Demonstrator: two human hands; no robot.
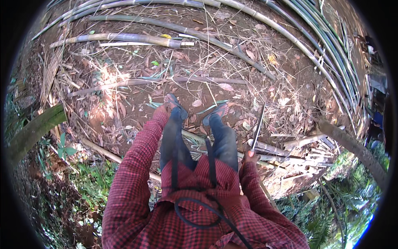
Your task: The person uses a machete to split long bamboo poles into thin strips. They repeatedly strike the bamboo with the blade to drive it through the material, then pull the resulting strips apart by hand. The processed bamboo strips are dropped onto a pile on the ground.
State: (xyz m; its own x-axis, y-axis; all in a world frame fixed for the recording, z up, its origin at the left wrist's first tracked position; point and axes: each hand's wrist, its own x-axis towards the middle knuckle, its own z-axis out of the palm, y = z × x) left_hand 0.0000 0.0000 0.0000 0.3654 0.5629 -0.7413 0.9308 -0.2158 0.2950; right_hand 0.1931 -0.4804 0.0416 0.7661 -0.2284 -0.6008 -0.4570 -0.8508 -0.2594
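Note:
My right hand (pixel 251 157) is closed round the handle of a machete (pixel 258 127), beside my right thigh. The long, narrow blade points forward and slightly right, over dry leaves and cut stalks. My left arm stretches forward past my left knee, and my left hand (pixel 164 108) is low beside my left shin, close to the sandalled foot. Its fingers are too small and shaded to tell whether they grip anything. A thin brown pole (pixel 137 82) lies on the ground just beyond my feet.
Bamboo poles (pixel 265 20) curve across the far side and right. A shorter bamboo piece (pixel 120 38) lies far left. Cut bamboo lengths (pixel 306 159) are heaped at my right. Thick trunks (pixel 39 128) stand at both sides, with green plants (pixel 97 180) near left.

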